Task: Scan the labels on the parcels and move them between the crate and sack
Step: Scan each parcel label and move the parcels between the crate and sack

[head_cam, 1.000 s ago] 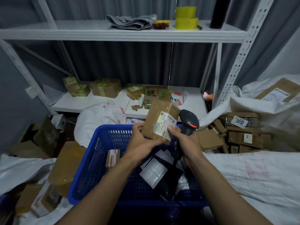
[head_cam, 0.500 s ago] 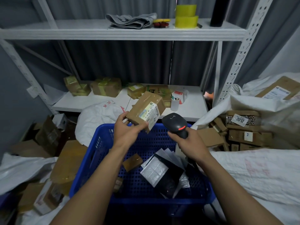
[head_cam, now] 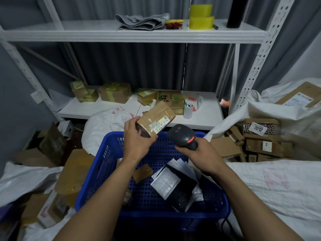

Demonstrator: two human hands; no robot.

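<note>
My left hand (head_cam: 137, 138) grips a taped brown cardboard parcel (head_cam: 156, 117) above the far rim of the blue crate (head_cam: 97, 173), its white label turned toward the right. Just right of it my right hand (head_cam: 196, 152) holds a black barcode scanner (head_cam: 182, 136) with a red light, its head close to the label. Inside the crate lie a small brown box (head_cam: 142, 173), a silver bubble mailer (head_cam: 165, 181) and a black bag (head_cam: 182, 193). A white sack (head_cam: 278, 186) lies to the right of the crate.
Another white sack (head_cam: 104, 126) sits behind the crate. Loose boxes (head_cam: 260, 136) pile up at the right, and cardboard (head_cam: 74, 173) at the left. A white shelf (head_cam: 97, 108) behind carries several taped boxes and a white cup (head_cam: 188, 110); the upper shelf holds yellow tape rolls (head_cam: 201, 20).
My left hand has carried the parcel left and tilted it flatter. My right hand let go of the parcel and raised the scanner beside it. The view dropped slightly.
</note>
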